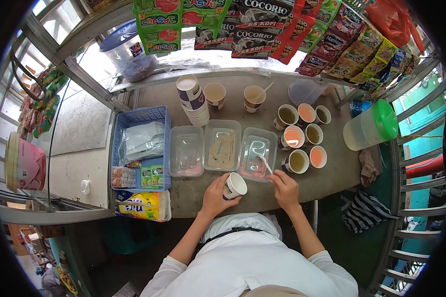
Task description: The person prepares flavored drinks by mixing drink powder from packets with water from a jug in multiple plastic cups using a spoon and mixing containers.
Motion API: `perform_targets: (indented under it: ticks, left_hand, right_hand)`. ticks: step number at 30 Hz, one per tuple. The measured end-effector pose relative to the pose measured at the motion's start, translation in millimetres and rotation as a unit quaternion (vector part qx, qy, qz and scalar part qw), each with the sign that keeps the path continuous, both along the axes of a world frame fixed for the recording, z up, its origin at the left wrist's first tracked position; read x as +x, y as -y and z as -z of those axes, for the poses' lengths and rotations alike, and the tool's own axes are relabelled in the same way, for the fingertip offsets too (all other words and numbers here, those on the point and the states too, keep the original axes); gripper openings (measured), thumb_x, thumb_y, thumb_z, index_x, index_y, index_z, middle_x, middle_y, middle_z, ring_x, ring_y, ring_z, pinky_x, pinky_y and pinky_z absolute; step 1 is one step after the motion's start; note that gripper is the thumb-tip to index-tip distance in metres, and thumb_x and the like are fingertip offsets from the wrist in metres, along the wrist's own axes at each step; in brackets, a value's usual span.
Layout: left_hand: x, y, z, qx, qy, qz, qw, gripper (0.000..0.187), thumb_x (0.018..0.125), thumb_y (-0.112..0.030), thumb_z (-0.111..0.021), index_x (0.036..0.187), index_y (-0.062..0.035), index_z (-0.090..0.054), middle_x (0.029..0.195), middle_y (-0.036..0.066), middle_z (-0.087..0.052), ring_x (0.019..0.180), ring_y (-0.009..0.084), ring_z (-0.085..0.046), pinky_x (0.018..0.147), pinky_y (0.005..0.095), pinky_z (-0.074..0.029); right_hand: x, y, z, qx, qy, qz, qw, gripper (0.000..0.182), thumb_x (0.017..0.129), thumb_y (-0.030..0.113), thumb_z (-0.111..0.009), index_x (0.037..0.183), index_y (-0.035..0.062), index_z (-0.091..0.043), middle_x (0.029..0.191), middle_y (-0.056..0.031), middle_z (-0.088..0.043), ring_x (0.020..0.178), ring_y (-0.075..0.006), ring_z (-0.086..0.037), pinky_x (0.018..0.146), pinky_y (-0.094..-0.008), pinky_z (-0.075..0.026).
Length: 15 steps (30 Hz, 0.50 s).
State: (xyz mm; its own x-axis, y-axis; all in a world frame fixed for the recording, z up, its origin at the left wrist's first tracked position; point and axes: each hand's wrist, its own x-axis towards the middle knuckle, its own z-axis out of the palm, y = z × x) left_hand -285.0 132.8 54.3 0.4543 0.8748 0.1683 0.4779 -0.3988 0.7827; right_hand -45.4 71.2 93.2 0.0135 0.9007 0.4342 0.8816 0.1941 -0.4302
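Note:
My left hand grips a paper cup, tilted toward my right, just above the counter's near edge. My right hand holds a white plastic spoon whose tip reaches into the rightmost clear tub, which has pinkish contents. Two more clear tubs lie in a row to its left. Right of the tubs stand several filled paper cups with orange, greenish and dark drinks.
A blue basket with plastic bags and sachets sits at left, a yellow packet below it. A stack of paper cups and a green-lidded jug stand on the counter. Sachet strips hang overhead. Metal railing at right.

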Motion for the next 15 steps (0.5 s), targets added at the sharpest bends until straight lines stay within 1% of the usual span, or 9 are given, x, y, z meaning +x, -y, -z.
perform_targets:
  ticks: [1,4,7,10,13,15]
  left_hand:
    - [0.1,-0.6,-1.3,-0.003,0.001,0.002,1.000,0.080,0.061,-0.028,-0.085,0.129,-0.0048,-0.049,0.114,0.017,-0.062,0.104,0.0341,-0.061,0.089,0.0408,-0.050]
    - [0.0,-0.4,-2.9,-0.007,0.002,0.006,1.000,0.080,0.061,-0.028,-0.085,0.129,-0.0047,-0.049,0.114,0.017,-0.062,0.103,0.0339,-0.061,0.089,0.0409,-0.050]
    - [1.6,-1.5,-0.1,0.005,0.008,0.006,1.000,0.080,0.061,-0.029,-0.085,0.128,-0.0047,-0.049,0.112,0.016,-0.062,0.102,0.0338,-0.061,0.088,0.0410,-0.050]
    - [0.4,-2.6,-4.4,0.008,0.009,0.010,1.000,0.079,0.061,-0.029,-0.085,0.128,-0.0049,-0.050,0.110,0.015,-0.063,0.100,0.0338,-0.062,0.087,0.0411,-0.050]
    - [0.8,-2.7,-3.8,0.011,0.011,0.016,1.000,0.078,0.061,-0.028,-0.085,0.127,-0.0052,-0.050,0.109,0.015,-0.063,0.099,0.0336,-0.062,0.086,0.0412,-0.050]
    - [0.9,-2.8,-0.6,0.026,0.008,0.013,1.000,0.078,0.061,-0.028,-0.085,0.127,-0.0053,-0.051,0.109,0.014,-0.063,0.099,0.0334,-0.062,0.086,0.0412,-0.050]
  right_hand:
    - [-1.0,-0.9,0.3,-0.009,0.007,-0.008,1.000,0.015,0.077,0.011,-0.070,0.092,0.0098,-0.065,0.096,-0.0047,-0.065,0.072,-0.0223,-0.063,0.060,-0.0354,-0.049]
    - [-8.9,5.3,-7.2,-0.022,0.023,-0.084,0.996,0.015,0.077,0.011,-0.070,0.091,0.0103,-0.065,0.096,-0.0032,-0.065,0.070,-0.0211,-0.063,0.059,-0.0344,-0.048]
    - [-2.4,-3.8,-5.5,0.009,0.009,-0.040,0.999,0.014,0.078,0.013,-0.069,0.091,0.0112,-0.065,0.096,-0.0016,-0.065,0.068,-0.0197,-0.061,0.057,-0.0332,-0.046]
    - [0.9,-0.1,-21.3,-0.048,0.024,-0.090,0.994,0.011,0.079,0.011,-0.068,0.090,0.0099,-0.066,0.094,-0.0034,-0.066,0.074,-0.0216,-0.063,0.059,-0.0341,-0.045]
    - [5.7,-5.0,-35.6,-0.011,0.054,-0.049,0.997,0.011,0.080,0.017,-0.068,0.088,0.0110,-0.063,0.092,0.0003,-0.064,0.067,-0.0178,-0.059,0.056,-0.0323,-0.041]
    - [9.1,-8.5,-33.9,-0.033,0.073,-0.060,0.995,0.010,0.081,0.017,-0.068,0.086,0.0107,-0.062,0.089,0.0005,-0.063,0.067,-0.0175,-0.058,0.056,-0.0323,-0.041]
